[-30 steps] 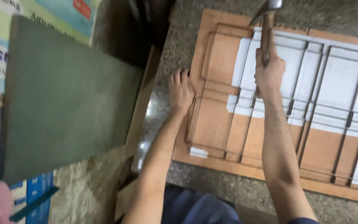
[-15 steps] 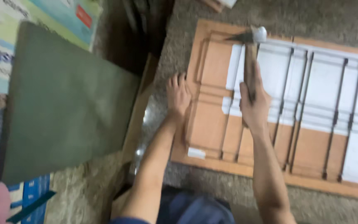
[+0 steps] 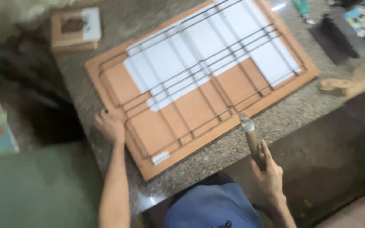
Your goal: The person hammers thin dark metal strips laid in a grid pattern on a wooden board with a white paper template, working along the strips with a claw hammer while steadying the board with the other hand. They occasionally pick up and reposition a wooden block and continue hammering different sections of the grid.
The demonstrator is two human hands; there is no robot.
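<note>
The hammer (image 3: 250, 134) has come down off the wire frame (image 3: 199, 80); right hand (image 3: 269, 173) grips it beside the brown board (image 3: 174, 126), left hand (image 3: 111, 124) presses flat there on the counter (image 3: 275, 122).

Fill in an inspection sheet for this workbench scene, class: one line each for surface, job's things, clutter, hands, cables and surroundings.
Surface: speckled stone worktop, bare along its near edge.
Job's things: metal wire grid lies flat on an orange-brown board; white sheets lie between them at the far part. Hammer has a wooden handle, its head near the board's near edge.
Clutter: small wooden block at the far left; dark block and blurred items at the far right.
Hands: left hand rests on the board's left edge; right hand grips the hammer handle.
Cables: nothing seen.
Surroundings: dark gap left of the worktop; blue clothing below.
</note>
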